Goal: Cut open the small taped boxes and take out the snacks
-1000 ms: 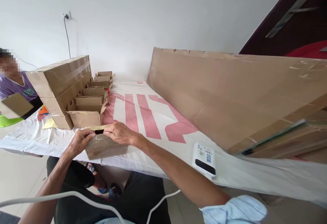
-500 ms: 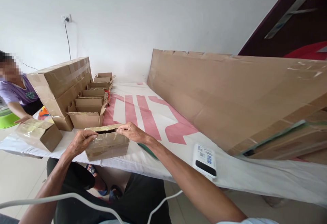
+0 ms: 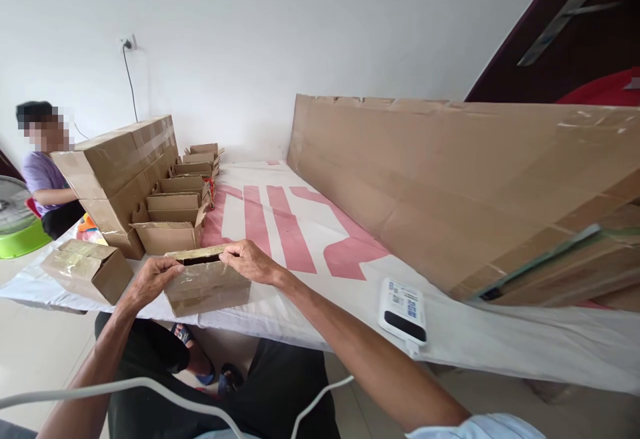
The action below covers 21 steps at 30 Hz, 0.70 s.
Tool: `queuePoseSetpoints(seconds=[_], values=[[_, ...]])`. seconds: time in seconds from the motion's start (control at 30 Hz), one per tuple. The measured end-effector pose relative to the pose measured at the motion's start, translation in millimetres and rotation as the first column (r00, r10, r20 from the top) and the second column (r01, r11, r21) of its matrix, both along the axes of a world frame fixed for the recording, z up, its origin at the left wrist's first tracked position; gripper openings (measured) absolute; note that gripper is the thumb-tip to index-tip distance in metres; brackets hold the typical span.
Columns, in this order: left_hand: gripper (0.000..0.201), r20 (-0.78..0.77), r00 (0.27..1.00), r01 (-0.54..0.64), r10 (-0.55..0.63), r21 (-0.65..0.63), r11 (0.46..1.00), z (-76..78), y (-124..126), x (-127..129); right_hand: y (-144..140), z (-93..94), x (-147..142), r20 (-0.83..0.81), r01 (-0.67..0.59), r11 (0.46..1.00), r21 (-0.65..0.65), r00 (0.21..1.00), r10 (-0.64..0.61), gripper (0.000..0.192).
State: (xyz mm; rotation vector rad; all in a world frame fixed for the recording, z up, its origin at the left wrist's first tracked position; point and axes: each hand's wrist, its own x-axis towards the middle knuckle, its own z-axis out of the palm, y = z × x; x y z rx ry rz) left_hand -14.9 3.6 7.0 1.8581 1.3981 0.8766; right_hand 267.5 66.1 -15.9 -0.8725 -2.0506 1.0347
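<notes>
A small brown cardboard box (image 3: 207, 287) covered in clear tape sits at the near edge of the white table cover (image 3: 280, 305). My left hand (image 3: 153, 277) grips its left end and my right hand (image 3: 247, 261) holds its top right edge. The top of the box shows a dark narrow gap between the two hands. A second taped box (image 3: 89, 269) lies to the left on the table.
A row of open small cartons (image 3: 173, 215) stands beside a stack of larger sealed cartons (image 3: 117, 172). A long cardboard sheet (image 3: 450, 179) leans along the right. A white device (image 3: 404, 310) with a cable lies near the edge. Another person (image 3: 47, 175) sits at far left.
The other person set a taped box down on the left of the table and drew back. My hands stayed on the small box, the right hand shifting along its top edge.
</notes>
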Motion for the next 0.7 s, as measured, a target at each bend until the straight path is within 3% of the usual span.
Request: queuePoseSetpoints(seconds=[0.2, 0.33, 0.5, 0.7], values=[[0.058, 0.020, 0.995, 0.095, -0.095, 0.004, 0.995, 6.7, -0.1, -5.7, -1.8, 1.3, 0.8, 0.002, -0.021, 1.000, -0.017, 1.000, 0.021, 0.044], [0.045, 0.013, 0.984, 0.179, -0.179, 0.042, 0.983, 12.0, -9.0, -7.8, -17.3, -1.0, 12.7, -0.033, -0.053, 0.998, 0.035, 0.998, 0.054, 0.042], [0.034, -0.030, 0.974, 0.224, -0.223, 0.046, 0.973, 11.6, -27.1, -18.7, -38.6, -18.8, 32.3, -0.038, -0.080, 0.986, 0.150, 0.996, 0.086, 0.021], [0.037, 0.001, 0.961, 0.276, -0.277, 0.067, 0.959, 9.0, -32.9, -20.2, -41.6, -33.8, 40.0, -0.088, -0.150, 0.970, 0.189, 0.982, 0.169, 0.029]])
